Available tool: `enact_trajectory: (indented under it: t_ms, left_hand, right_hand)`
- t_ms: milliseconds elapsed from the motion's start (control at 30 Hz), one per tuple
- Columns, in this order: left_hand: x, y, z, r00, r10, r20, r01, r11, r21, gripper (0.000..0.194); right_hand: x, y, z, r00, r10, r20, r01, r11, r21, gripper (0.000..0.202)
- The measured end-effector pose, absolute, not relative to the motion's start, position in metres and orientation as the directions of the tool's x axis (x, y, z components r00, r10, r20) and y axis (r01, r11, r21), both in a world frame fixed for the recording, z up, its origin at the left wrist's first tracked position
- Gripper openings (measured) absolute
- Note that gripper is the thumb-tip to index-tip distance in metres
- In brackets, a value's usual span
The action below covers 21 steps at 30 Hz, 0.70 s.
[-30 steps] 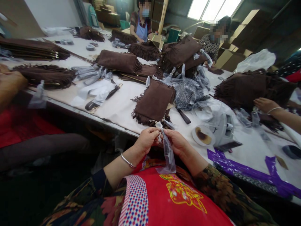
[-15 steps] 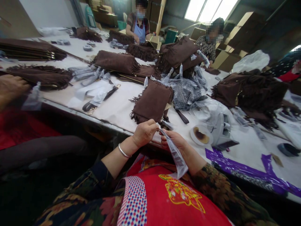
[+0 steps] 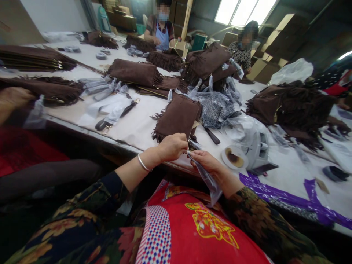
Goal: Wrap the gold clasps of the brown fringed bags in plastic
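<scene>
My left hand (image 3: pixel 173 147) is closed, its fingertips pinching the upper end of a narrow clear plastic bag (image 3: pixel 207 179). My right hand (image 3: pixel 207 164) is closed on the same bag just below, thumb on top. From there the bag hangs down toward my red apron. Whether anything is inside the bag I cannot tell. Right beyond my hands a brown fringed handbag (image 3: pixel 180 115) lies on the table, with a tan tag (image 3: pixel 195 124) at its right side. A dark strap end (image 3: pixel 212 136) lies to the right of it.
Brown fringed bags (image 3: pixel 134 70) lie in piles across the table. A wrapped tape roll (image 3: pixel 233 157) is at right, above purple tape (image 3: pixel 275 194) along the edge. At left is a co-worker's hand (image 3: pixel 15 99); two people work across the table.
My left hand has shifted slightly right and up, closer to my right hand. The plastic bag's hanging end has swung a little to the right.
</scene>
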State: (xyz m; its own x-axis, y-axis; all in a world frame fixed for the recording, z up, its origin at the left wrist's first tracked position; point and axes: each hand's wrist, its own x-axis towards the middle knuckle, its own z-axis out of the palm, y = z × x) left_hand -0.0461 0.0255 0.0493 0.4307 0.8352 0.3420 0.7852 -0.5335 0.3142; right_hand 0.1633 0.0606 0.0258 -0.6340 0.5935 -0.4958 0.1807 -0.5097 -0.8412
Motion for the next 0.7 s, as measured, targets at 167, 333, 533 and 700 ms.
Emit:
enact_trajectory:
  t_ms: [167,333,533,700]
  left_hand:
    - [-0.049,0.038,0.065,0.511,0.766,0.391,0.743,-0.622,0.247,0.013]
    - [-0.057,0.06,0.063,0.687,0.603,0.406,0.471,-0.794,0.384,0.029]
    - [-0.056,0.074,0.05,0.754,0.56,0.343,0.417,-0.812,0.408,0.034]
    - [-0.054,0.083,0.046,0.741,0.665,0.088,0.581,-0.702,0.412,0.018]
  right_hand:
    - [0.167,0.062,0.028,-0.653,0.579,-0.488,0.162,-0.523,-0.837,0.044]
    - [0.166,0.057,0.023,-0.685,0.547,-0.48,0.113,-0.572,-0.813,0.045]
    - [0.166,0.055,0.024,-0.635,0.589,-0.501,0.187,-0.511,-0.839,0.048]
    - [0.164,0.059,0.035,-0.573,0.729,-0.374,0.437,-0.113,-0.892,0.036]
